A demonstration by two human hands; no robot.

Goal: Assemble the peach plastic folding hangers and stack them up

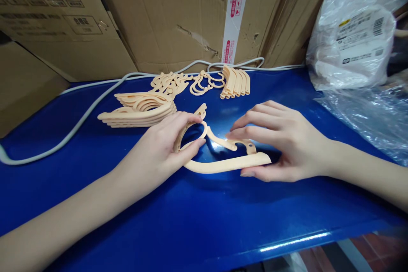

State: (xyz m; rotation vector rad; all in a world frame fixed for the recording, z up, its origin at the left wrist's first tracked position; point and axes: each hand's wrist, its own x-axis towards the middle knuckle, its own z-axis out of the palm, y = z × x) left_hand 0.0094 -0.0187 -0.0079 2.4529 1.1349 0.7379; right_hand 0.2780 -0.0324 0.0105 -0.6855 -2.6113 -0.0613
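My left hand [162, 140] is closed, with thumb and fingers pinching the curved middle of a beige plastic folding hanger [219, 166]. One long arm of the hanger reaches to the right, just above the blue table. My right hand [280, 140] straddles that side, its thumb at the lower edge of the arm and its fingertips over the smaller notched pieces [244, 144] behind. The right fingers are bent and partly apart around the hanger. Part of the curved middle is hidden by my left hand.
Stacked hanger halves [137, 114] lie at the left back. Behind them are a pile of hook pieces [170, 83], loose hooks [204, 83] and a row of short arms [236, 83]. A white cable [92, 104] crosses the blue table [153, 229]. Cardboard boxes [178, 17] and a plastic-wrapped package [353, 46] stand behind.
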